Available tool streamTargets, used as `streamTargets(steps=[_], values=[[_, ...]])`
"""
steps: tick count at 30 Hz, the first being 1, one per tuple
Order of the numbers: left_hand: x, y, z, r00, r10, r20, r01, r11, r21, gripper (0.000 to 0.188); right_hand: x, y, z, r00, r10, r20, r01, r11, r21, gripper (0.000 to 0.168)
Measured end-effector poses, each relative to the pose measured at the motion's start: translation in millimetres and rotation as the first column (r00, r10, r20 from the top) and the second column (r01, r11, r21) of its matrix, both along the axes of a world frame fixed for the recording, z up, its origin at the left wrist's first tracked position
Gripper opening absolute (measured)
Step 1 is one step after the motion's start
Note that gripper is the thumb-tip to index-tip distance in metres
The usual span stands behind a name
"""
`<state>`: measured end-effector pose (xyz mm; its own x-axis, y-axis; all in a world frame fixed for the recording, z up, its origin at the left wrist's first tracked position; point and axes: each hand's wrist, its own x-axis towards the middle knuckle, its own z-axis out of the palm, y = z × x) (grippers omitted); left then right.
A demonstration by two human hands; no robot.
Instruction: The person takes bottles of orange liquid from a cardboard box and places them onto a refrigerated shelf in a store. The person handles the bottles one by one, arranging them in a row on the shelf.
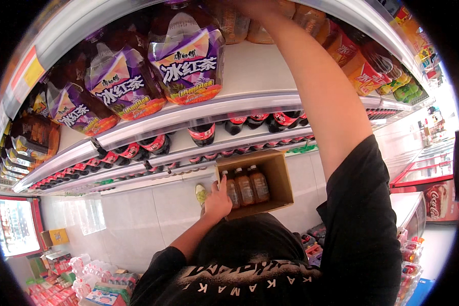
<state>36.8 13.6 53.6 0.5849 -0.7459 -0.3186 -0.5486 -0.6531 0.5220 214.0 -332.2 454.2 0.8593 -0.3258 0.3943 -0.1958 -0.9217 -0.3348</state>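
My left hand [218, 202] lies over the left rim of an open cardboard box [279, 174] and grips it, fingers stretched towards the far side. Inside, beside those fingers, several plastic bottles of amber drink [245, 189] stand in a row; the right part of the box shows bare cardboard. My right arm is raised to the upper shelf [258, 65]. Only part of my right hand [254, 8] shows at the top edge, dark and blurred, next to amber bottles [310, 19] at the back. What it holds is hidden.
Large purple-labelled iced tea bottles [189, 57] line the upper shelf's left. Lower shelves hold cola bottles [201, 134]. Orange-labelled bottles [367, 76] stand at right. Shrink-wrapped packs [93, 273] sit on the tiled floor behind left, and a white cabinet [407, 206] stands at right.
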Motion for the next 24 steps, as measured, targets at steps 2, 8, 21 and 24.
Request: streamTargets(steps=[2, 8, 21, 24], values=[[1, 0, 4, 1.0, -0.003, -0.021, 0.003, 1.0, -0.003, 0.087, -2, 2, 5, 1.0, 0.006, -0.012, -0.006, 1.0, -0.01, 0.065], [6, -1, 12, 0.998, -0.001, -0.069, 0.001, 1.0, 0.014, 0.085, -21, 19, 16, 0.998, 0.058, -0.033, -0.059, 0.998, -0.022, 0.066], [6, -1, 16, 0.994, 0.012, -0.111, -0.007, 0.999, 0.045, 0.082, -111, 37, 31, 0.98, 0.18, 0.083, -0.18, 0.984, -0.001, 0.068], [2, -3, 13, 0.995, 0.001, -0.102, 0.002, 1.0, 0.03, 0.081, -113, -11, -12, 0.953, 0.243, 0.181, -0.276, 0.943, 0.186, 0.078]])
